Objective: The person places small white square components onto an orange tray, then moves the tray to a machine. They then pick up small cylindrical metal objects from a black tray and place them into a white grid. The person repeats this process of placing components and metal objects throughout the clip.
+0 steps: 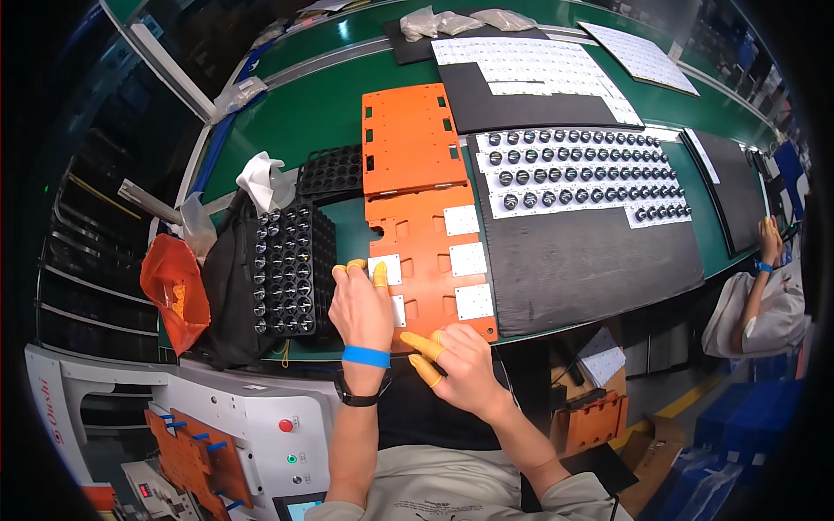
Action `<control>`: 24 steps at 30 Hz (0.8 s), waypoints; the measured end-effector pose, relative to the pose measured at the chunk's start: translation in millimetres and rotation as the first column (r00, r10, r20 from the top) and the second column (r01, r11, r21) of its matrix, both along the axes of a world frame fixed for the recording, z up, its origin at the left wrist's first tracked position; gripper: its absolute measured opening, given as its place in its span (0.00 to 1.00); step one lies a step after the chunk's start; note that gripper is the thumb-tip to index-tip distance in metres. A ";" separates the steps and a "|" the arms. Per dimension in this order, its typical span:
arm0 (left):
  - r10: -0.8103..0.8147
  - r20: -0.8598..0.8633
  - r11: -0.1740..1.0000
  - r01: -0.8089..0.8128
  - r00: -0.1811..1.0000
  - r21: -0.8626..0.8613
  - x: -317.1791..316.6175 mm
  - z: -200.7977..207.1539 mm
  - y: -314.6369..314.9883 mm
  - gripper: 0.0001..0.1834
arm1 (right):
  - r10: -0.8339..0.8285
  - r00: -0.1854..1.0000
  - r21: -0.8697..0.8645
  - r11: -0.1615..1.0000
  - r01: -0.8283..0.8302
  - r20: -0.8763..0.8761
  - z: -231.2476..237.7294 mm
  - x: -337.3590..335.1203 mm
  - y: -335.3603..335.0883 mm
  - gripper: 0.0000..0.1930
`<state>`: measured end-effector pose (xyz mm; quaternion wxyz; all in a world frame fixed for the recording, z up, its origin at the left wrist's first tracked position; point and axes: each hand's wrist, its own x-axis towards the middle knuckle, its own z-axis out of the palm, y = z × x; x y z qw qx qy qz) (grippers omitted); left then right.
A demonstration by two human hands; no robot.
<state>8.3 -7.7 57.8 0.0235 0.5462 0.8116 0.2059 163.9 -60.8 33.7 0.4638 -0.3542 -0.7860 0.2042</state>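
Observation:
My left hand (359, 308), with yellow finger cots on its fingertips, rests over the left edge of an orange hinged fixture (420, 239). Its fingers are apart, and one tip touches a white square plate (384, 267) lying in the fixture. Below that, another white plate (398, 311) is partly covered by this hand. Three more plates, such as the middle one (468, 260), lie down the fixture's right side. At the near edge hovers my right hand (460, 365), also in yellow finger cots, fingers spread and nothing visible in them. The fixture's orange lid (413, 139) is folded back.
Left stands a black tray (323, 260) of shiny round parts, beside an orange-red bag (174, 295). A black foam board (591, 269) to the right bears white sheets with rows of black knob-like parts (569, 174). A co-worker's hand (770, 239) shows far right. A machine (261, 434) stands lower left.

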 end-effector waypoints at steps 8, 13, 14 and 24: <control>-0.029 0.009 1.000 0.029 1.000 -0.008 5.0 2.5 -10.3 0.18 | 0.016 0.999 -0.003 1.000 -0.016 0.052 1.7 0.2 -0.6 0.19; -0.224 0.300 0.960 0.157 0.927 0.233 10.3 35.2 -45.7 0.23 | 0.018 0.997 -0.007 1.000 -0.018 0.077 -1.3 1.0 -1.2 0.17; -0.268 0.375 0.948 0.173 0.887 0.266 9.1 41.4 -54.6 0.22 | 0.016 0.997 -0.006 1.000 -0.016 0.076 -1.7 0.5 -1.6 0.17; -0.519 0.583 0.852 0.328 0.625 0.407 -33.6 11.6 -132.9 0.35 | -0.035 0.990 -0.141 0.990 0.016 -0.136 32.5 -42.8 18.6 0.15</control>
